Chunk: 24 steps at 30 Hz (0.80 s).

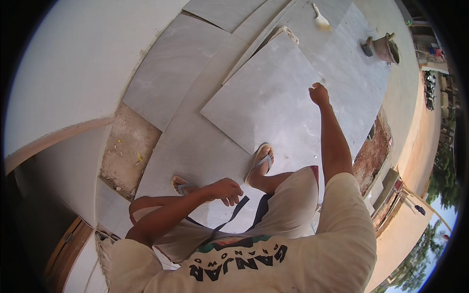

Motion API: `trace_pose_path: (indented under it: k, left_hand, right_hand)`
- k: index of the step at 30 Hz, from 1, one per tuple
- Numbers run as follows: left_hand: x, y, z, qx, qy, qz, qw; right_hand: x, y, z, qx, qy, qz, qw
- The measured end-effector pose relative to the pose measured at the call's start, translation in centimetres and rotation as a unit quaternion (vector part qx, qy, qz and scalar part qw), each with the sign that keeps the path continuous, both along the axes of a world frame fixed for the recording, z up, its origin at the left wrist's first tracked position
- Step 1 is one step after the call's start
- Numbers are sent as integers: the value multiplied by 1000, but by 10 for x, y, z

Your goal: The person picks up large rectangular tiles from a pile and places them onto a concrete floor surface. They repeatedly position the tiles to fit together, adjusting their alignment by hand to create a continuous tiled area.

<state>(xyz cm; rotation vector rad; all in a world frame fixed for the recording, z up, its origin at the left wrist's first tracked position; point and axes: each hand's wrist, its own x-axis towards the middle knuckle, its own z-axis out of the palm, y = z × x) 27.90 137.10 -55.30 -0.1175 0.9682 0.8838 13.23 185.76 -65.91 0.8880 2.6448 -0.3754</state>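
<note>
My right hand is stretched forward over the right edge of a large grey tile, its fingers curled together. Whether anything small is between them I cannot make out. That tile lies at an angle across other grey floor tiles, in front of my sandalled feet. A bundle of whitish cord rests at its far corner. My left hand hangs loosely above my lap, fingers drooping and slightly apart, holding nothing. A dark strap dangles just beside it.
A pale-headed tool with a white handle lies far ahead. At the far right a mortar-stained bucket is tipped, a dark object beside it. Bare rough ground shows along the white wall. Rubble lines the right edge.
</note>
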Motion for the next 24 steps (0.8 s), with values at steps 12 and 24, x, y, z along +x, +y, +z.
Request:
trace_pose_path:
  k: [12, 24]
  left_hand:
    - [-63, 66, -230, -314, 228, 381, 839]
    - [-47, 83, -225, -408, 251, 436, 762]
  right_hand:
    - [-113, 131, -168, 52, 171, 15, 984]
    - [-157, 129, -179, -73, 87, 43, 993]
